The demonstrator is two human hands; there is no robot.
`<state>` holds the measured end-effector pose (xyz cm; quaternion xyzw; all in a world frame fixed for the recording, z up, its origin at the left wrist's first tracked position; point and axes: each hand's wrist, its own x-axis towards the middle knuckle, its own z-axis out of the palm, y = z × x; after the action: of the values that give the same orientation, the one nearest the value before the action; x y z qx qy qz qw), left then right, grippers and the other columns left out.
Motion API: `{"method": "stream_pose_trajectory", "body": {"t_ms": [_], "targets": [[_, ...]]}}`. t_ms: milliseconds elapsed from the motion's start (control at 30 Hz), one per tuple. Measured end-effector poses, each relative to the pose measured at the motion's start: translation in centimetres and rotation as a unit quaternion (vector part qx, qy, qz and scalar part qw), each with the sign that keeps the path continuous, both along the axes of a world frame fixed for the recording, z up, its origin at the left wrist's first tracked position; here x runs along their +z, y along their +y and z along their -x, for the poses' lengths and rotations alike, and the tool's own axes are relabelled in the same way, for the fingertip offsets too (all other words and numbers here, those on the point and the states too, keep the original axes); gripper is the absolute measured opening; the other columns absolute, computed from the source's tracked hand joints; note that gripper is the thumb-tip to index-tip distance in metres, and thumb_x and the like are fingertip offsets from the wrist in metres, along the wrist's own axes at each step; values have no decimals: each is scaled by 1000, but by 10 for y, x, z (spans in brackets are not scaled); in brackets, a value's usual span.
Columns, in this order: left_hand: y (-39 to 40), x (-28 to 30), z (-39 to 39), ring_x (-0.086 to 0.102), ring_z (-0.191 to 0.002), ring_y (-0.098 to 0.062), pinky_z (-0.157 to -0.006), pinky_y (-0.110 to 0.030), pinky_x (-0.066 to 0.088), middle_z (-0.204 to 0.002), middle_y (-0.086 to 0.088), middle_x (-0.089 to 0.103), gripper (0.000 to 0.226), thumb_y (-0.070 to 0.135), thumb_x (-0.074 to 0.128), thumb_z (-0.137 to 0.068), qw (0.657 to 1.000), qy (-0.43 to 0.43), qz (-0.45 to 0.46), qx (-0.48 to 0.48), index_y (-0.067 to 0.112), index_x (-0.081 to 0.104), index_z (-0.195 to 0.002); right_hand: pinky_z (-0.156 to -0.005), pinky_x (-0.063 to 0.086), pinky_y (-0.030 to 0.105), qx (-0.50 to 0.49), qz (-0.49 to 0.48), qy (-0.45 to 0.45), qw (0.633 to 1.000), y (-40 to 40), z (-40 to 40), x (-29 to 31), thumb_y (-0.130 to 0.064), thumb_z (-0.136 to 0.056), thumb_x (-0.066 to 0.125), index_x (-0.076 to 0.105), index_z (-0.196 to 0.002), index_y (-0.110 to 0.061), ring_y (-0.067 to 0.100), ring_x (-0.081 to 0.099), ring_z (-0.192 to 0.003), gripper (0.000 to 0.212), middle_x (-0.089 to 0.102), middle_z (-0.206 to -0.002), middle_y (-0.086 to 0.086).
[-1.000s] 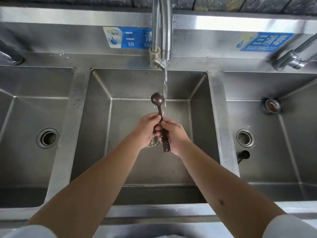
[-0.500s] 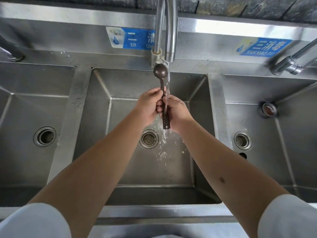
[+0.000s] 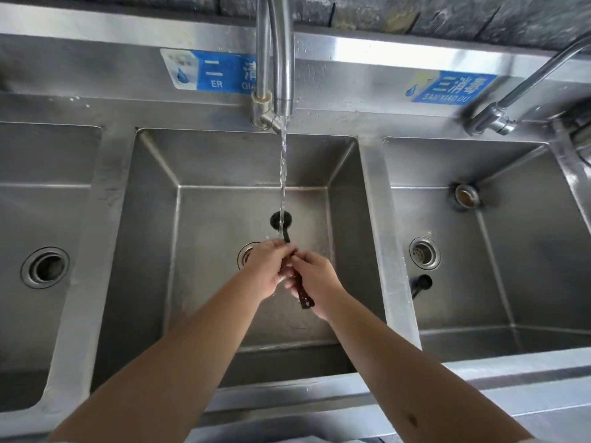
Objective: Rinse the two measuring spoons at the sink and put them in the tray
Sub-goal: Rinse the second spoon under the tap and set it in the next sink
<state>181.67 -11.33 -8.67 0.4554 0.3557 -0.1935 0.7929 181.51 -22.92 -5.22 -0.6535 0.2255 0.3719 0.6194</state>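
A dark brown measuring spoon (image 3: 281, 220) is held over the middle sink basin (image 3: 204, 174), its round bowl up under the running water stream (image 3: 282, 174). My left hand (image 3: 270, 270) and my right hand (image 3: 316, 279) both grip its perforated handle, whose end sticks out below my right hand. A second dark measuring spoon (image 3: 421, 284) lies on the floor of the right basin, near the drain (image 3: 424, 252). No tray is in view.
The tall faucet (image 3: 281, 59) stands at the back centre with water flowing. Left basin (image 3: 44, 187) holds only its drain. A second tap (image 3: 499, 116) reaches over the right basin, where a metal plug (image 3: 467, 196) sits at the back.
Both hands lowered the spoon away from the faucet spout, down into the middle basin. The water now falls onto the spoon's bowl instead of its handle.
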Motion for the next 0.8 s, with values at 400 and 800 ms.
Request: {"method": "stream_pose_trajectory", "body": {"t_ms": [400,800], "targets": [[-59,20,30,59,-59,-12,-54,-27,33,-73,-3,69,13,6,57,-93,996,-7,-37,-85,16,63,-89,-54,45,25,-65,101,-46,992,-64,38,10,-12,-87,66,77,-72,-23,10,57,-54,21,67,-59,-5],[-163,64,-32,60,-83,-15,-80,-30,49,-92,-3,65,19,5,68,-86,939,-173,-247,-166,9,66,-104,-67,55,37,-11,104,-178,978,-181,-19,30,-16,-82,67,70,-75,-29,13,63,-61,15,70,-64,-6]]}}
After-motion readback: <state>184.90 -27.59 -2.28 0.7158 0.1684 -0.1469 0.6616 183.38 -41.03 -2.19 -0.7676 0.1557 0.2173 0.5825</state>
